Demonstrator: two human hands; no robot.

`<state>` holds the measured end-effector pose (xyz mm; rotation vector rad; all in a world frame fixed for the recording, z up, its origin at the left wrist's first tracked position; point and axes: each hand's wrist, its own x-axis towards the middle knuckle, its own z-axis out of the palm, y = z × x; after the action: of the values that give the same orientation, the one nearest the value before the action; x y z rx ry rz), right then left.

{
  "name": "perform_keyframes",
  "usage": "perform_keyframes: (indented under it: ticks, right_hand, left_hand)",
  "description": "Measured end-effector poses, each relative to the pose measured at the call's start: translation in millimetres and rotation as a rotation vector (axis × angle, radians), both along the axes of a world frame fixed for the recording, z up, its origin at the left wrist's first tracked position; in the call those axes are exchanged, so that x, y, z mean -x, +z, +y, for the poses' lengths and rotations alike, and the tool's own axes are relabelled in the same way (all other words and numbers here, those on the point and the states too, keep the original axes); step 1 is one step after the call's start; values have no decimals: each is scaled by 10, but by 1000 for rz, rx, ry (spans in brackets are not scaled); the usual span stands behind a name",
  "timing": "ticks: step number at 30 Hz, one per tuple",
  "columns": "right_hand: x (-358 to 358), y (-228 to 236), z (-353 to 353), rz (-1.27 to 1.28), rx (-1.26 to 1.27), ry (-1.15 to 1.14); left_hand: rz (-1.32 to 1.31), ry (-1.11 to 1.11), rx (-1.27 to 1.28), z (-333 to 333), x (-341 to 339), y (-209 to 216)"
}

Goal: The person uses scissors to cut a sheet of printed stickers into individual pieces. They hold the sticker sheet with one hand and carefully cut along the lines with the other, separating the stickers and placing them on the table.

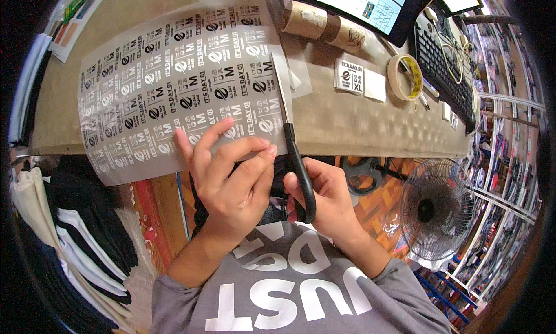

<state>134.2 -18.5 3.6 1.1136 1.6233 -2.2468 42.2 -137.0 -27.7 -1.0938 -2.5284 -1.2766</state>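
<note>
Scissors sit in the middle of the frame, the right hand curled around their black handles. The left hand, loosely bent, pinches the lower edge of the printed label sheet at upper left.

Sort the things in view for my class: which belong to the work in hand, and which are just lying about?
In use:
printed sheet, under the left hand's fingers
black-handled scissors, held in the right hand, blades near the sheet's right edge

Apparently just lying about:
tape roll
cardboard tubes
keyboard
clothes
</note>
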Motion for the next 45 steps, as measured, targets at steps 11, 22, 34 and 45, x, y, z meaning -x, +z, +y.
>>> perform_keyframes:
  ticks: [11,22,34,45]
  right_hand:
    - [171,42,55,15,16,-8]
    - [368,45,106,80,-6,-25]
    - [609,120,212,86,-57,-13]
    - [756,29,257,102,-157,-29]
  left_hand:
    - [-14,3,-46,-12,-25,-40]
    - [-22,-32,-67,-61,-28,-48]
    - [-39,-28,-119,-67,-29,-27]
    - [-27,-57,-103,-209,-68,0]
